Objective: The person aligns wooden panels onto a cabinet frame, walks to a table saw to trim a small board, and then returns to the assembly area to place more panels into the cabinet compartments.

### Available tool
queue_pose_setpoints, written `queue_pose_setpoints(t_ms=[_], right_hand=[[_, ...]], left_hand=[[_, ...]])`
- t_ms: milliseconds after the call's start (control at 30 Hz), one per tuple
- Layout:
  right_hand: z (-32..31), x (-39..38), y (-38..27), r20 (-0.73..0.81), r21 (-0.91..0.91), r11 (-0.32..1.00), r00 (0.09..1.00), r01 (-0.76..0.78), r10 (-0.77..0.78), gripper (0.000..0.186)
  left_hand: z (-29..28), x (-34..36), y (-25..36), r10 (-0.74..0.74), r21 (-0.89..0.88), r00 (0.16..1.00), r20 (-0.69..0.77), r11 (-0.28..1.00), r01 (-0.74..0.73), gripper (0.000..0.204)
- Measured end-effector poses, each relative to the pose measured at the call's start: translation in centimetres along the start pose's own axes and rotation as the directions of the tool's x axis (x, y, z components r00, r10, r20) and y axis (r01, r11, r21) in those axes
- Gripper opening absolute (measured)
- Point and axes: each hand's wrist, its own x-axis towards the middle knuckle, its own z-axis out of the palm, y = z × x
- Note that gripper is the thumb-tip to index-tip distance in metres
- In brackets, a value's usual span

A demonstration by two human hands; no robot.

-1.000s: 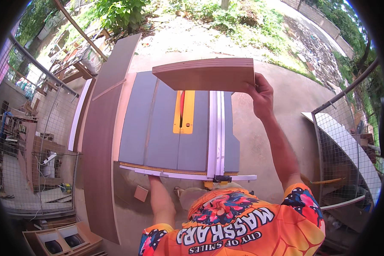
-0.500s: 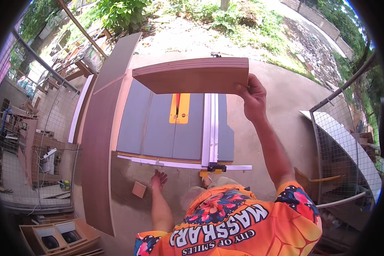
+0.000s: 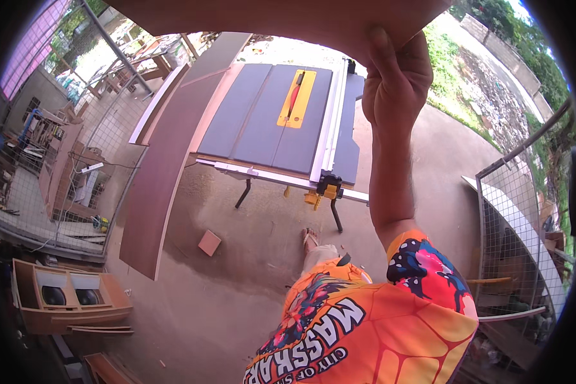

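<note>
My right hand point(image 3: 400, 80) is closed on a brown wooden board point(image 3: 269, 18), raised high at the top of the head view. The thumb lies on the board's face; the board's upper part is cut off by the picture's edge. Beyond and below it stands a table saw point(image 3: 256, 137) with a grey top. Its red blade point(image 3: 294, 99) rises through a yellow insert plate point(image 3: 290, 119). A pale metal rip fence point(image 3: 328, 128) runs along the right side of the top. My left hand is out of view.
A long brown panel point(image 3: 166, 153) lies along the saw's left side. On the concrete floor is a small square wood offcut point(image 3: 209, 243). At lower left sits a wooden cabinet point(image 3: 73, 297) with two dark round parts. Wire mesh panels point(image 3: 521, 211) stand on both sides.
The board in my right hand has come up and closer to the camera. My left hand has gone out of view. My body has turned, and the saw appears higher in the picture.
</note>
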Motion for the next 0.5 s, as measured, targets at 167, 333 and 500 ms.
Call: queue_pose_setpoints(t_ms=[167,333,500], right_hand=[[5.5,-12.2,-2.4,0.155,0.061,0.885,0.880,-0.461,0.448,0.034],[11.0,-29.1,-5.2,0.329,-0.248,0.487,0.400,-0.837,0.855,0.034],[12.5,-38.4,-7.4,0.450,-0.297,0.015,-0.126,-0.955,0.884,0.036]], left_hand=[[0.1,-3.7,-5.2,0.113,-0.263,0.993,-0.025,0.958,-0.116,0.056],[1.2,-13.0,0.6,0.612,-0.527,0.791,-0.011,0.669,-0.525,0.083],[1.4,-20.8,5.7,0.923,-0.757,0.368,-0.116,0.158,-0.634,0.087]])
